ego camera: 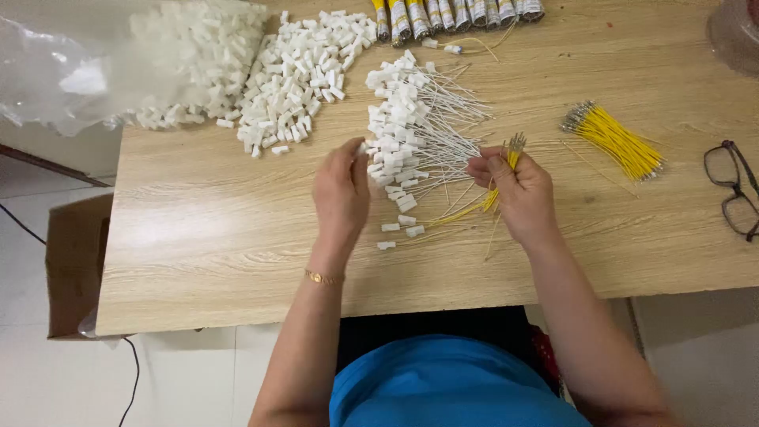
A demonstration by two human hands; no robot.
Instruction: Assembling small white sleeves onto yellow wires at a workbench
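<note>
My right hand [518,190] grips a small bunch of yellow wires [490,202] with metal tips sticking up above the fingers. My left hand [341,190] pinches a small white plastic connector at its fingertips, just left of a pile of white connectors with thin wires attached [411,126]. A few loose white connectors [405,229] lie on the wooden table [221,237] between my hands.
A heap of loose white connectors [296,71] spills from a clear plastic bag [95,55] at the back left. A bundle of yellow wires [617,141] lies at the right, eyeglasses [731,190] by the right edge. Wrapped rolls [455,14] line the far edge. A cardboard box [75,269] stands on the floor.
</note>
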